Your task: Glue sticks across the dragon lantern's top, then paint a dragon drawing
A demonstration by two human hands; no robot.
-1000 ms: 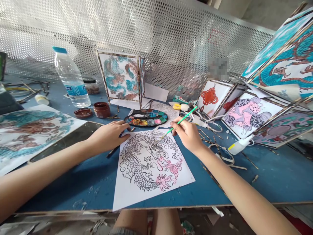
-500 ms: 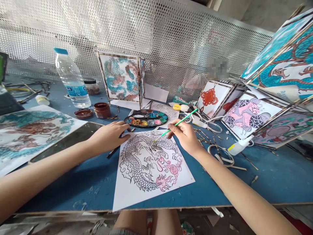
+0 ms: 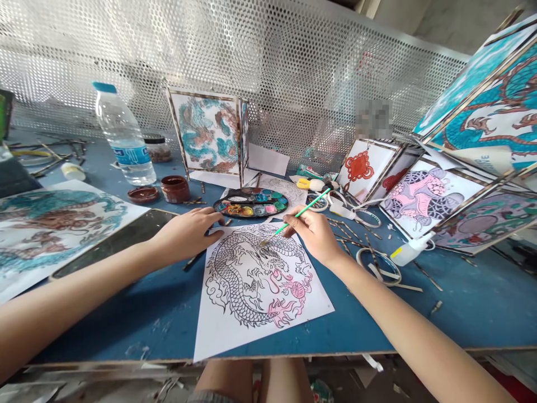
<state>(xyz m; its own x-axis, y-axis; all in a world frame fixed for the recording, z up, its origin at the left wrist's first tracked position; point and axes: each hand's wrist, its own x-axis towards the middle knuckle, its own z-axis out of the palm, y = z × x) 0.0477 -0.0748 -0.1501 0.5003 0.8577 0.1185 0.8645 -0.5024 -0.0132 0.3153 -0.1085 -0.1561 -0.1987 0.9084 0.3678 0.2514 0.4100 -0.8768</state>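
Note:
My right hand (image 3: 311,230) pinches a green-handled paintbrush (image 3: 302,210), its tip at the upper part of a dragon drawing (image 3: 235,330). The sheet carries black outlines, with pink colour on the flames and ball at its lower right. My left hand (image 3: 195,230) rests at the sheet's upper left corner, fingers loosely bent and apart, holding nothing. Just beyond the sheet lies a black paint palette (image 3: 218,207) with several colours in its wells.
Left of the palette stand an open brown paint jar (image 3: 175,190), its lid (image 3: 143,194) and a water bottle (image 3: 123,137). A painted dragon sheet (image 3: 138,208) lies at left. Paper lanterns (image 3: 436,193), a glue bottle (image 3: 411,250) and a tape roll (image 3: 380,267) are at right.
My right hand has shifted slightly left, and the brush handle's upper end has moved left and down. The brush tip stays near the same spot. My left hand has not moved.

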